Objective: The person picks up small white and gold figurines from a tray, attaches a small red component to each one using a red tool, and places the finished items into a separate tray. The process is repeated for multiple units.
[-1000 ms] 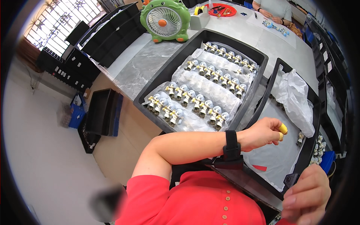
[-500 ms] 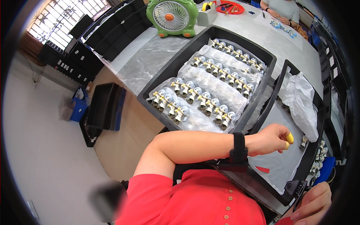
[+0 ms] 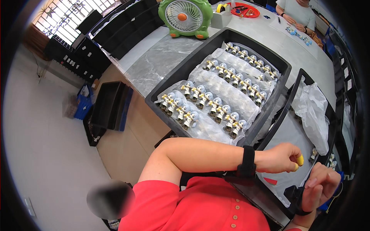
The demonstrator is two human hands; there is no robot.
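Note:
My left hand (image 3: 280,158) reaches over the right-hand black tray (image 3: 271,133), with yellow covers on thumb and forefinger. Those two fingertips come close together; anything between them is too small to make out. Close by on the right is my right hand (image 3: 322,183), raised at the tray's near corner, its fingers curled in and nothing visible in them. Grey paper lines this tray, and a red strip (image 3: 270,181) lies on it. A small figurine (image 3: 313,154) sits by its right wall, under the edge of a crumpled white plastic sheet (image 3: 313,115).
A larger black tray (image 3: 162,82) holds rows of small white-and-gold figurines (image 3: 221,111) on plastic wrap. Beyond it stand a green fan (image 3: 185,17) and a red dish of tools (image 3: 246,10). Another person's hands (image 3: 296,25) rest at the far table end. Empty black bins (image 3: 108,106) stand on the floor.
My right hand has risen from the lower right corner to near my left hand. My left hand has shifted slightly downward in view, and the whole view has turned a little.

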